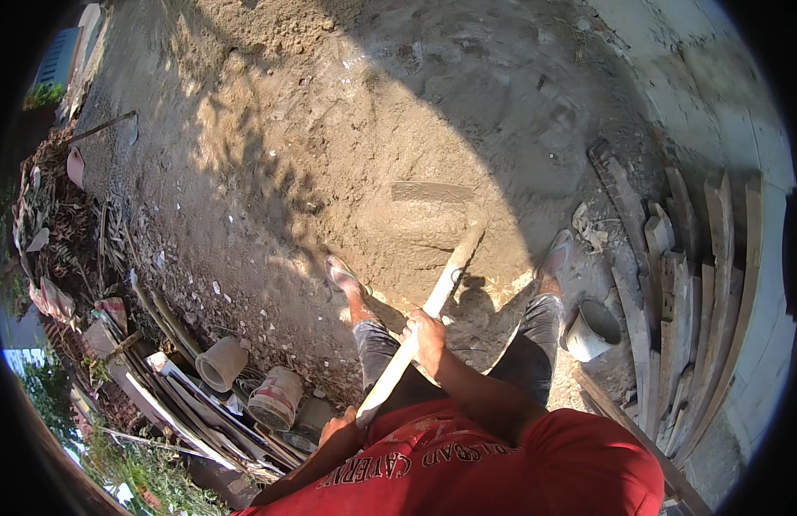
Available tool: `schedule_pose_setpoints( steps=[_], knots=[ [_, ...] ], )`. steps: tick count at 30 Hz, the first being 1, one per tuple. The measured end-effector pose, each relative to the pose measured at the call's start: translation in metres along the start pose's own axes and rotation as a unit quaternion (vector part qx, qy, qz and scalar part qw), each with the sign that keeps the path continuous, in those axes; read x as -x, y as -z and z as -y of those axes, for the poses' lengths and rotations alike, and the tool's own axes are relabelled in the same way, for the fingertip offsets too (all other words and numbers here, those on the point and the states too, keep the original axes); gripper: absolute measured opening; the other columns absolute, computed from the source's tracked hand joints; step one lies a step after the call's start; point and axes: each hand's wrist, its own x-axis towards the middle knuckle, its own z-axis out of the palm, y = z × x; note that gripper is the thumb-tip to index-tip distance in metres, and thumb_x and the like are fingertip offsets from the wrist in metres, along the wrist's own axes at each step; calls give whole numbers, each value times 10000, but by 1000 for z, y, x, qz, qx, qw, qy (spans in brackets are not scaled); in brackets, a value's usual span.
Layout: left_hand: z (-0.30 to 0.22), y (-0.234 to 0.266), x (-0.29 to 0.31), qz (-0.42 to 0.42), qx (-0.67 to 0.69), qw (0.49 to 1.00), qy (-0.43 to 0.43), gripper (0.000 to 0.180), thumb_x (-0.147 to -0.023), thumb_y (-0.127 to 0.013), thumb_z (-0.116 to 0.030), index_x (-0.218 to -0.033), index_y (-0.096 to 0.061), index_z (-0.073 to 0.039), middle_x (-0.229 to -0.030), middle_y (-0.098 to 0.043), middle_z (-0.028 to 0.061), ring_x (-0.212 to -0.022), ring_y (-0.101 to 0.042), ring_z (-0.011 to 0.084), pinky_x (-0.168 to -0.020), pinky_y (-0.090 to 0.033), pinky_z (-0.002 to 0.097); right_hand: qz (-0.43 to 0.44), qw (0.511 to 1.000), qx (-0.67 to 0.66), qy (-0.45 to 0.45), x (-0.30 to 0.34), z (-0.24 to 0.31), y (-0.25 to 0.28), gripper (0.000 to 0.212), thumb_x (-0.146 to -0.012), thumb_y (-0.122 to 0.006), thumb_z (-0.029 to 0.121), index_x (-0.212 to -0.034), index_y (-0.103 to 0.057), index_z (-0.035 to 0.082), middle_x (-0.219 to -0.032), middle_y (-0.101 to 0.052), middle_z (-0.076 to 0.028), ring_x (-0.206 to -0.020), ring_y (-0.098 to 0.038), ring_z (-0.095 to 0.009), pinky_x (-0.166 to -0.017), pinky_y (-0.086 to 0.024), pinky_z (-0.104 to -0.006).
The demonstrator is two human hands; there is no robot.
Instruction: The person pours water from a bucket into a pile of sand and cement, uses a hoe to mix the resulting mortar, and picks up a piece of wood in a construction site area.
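Both my hands are closed around the pale wooden handle of a hoe (434, 297), which slants from my waist out to the ground ahead. My left hand (338, 425) grips it low, near its end by my body. Farther up the shaft, between my legs, my right hand (426, 339) is wrapped around it. The hoe's far end rests in wet, grey-brown mortar or muddy sand (390, 228). A flat grey strip (431, 191), seemingly its blade edge, shows there, with the rest coated or sunk in the mix. My sandalled feet stand apart on either side.
To my right, a white bucket (593, 331) stands by long wooden planks (674, 301) leaning along a pale wall (717, 112). To my left are a tipped bucket (221, 364), another pail (275, 398), stacked boards (188, 404) and debris. A shovel-like tool (106, 126) lies farther off.
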Motion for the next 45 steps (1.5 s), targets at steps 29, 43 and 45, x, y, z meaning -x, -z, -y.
schedule_pose_setpoints(
  steps=[29,43,45],
  knots=[
    [-366,147,-290,-73,-20,960,-268,367,-744,-573,-99,-1050,-660,83,-1043,-648,333,-1067,-633,423,-921,-501,451,-294,828,395,268,-213,337,-62,552,-917,-563,343,-1189,-486,-131,-1046,-658,-276,-929,-696,-354,-812,-569,-426],
    [46,28,-15,-63,47,984,-159,307,-767,-706,-184,-1011,-599,-32,-879,-653,293,-865,-642,461,-725,-520,533,-51,997,-30,51,-3,33,-30,131,-837,-692,113,-800,-578,60,-619,-503,-41,-475,-519,-186,-438,-471,-355],
    [-13,34,-22,-90,-27,982,-162,327,-771,-719,-203,-999,-557,-34,-817,-654,283,-819,-639,482,-700,-517,552,-58,993,-35,99,-11,65,-19,137,-846,-683,124,-828,-567,53,-636,-508,-42,-478,-516,-178,-435,-471,-348]
  ],
)
